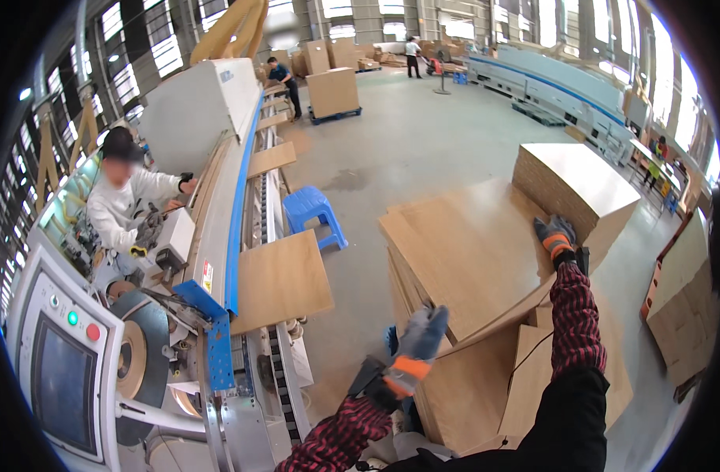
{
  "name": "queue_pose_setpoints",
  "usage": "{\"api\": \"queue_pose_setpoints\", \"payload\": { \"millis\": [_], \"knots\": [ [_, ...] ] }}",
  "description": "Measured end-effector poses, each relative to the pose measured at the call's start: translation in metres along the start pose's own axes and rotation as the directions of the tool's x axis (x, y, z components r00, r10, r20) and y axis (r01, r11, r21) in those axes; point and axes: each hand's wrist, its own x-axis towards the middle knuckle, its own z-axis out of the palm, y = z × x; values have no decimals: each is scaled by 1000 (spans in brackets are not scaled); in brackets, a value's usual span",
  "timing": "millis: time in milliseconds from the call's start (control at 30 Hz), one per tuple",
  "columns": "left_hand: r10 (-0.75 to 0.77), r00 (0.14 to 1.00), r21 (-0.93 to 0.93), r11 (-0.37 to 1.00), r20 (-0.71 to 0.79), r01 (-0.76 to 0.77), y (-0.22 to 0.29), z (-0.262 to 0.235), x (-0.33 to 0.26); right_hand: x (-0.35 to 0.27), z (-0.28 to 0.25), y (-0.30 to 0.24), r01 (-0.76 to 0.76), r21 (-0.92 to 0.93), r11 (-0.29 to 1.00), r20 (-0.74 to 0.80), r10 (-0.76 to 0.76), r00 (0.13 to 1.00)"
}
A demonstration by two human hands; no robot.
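The right hand point(555, 231), gloved, is lying at the right side of a large wooden panel point(462, 248), against a white-topped stack point(584, 177); whether its fingers are gripping, one cannot tell. The panel is resting atop a pile of boards. The left hand point(420, 340) is hovering by the panel's near-left corner, fingers extended, holding nothing. A blue stool point(314, 208) is standing beyond, beside a machine point(232, 259).
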Motion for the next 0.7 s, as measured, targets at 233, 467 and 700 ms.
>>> {"api": "queue_pose_setpoints", "payload": {
  "millis": [233,467,700],
  "knots": [
    [-298,895,70,938,-332,339,17,-9,19,-35,-21,-5,106,-28,994,33,-105,994],
    [561,808,675,527,181,-517,28,-153,-130,-170,-86,14,237,333,913,266,-331,905],
    [-481,788,-547,806,-384,225,-9,-198,-331,-328,-153,-28,-578,736,353,655,-589,474]
  ]
}}
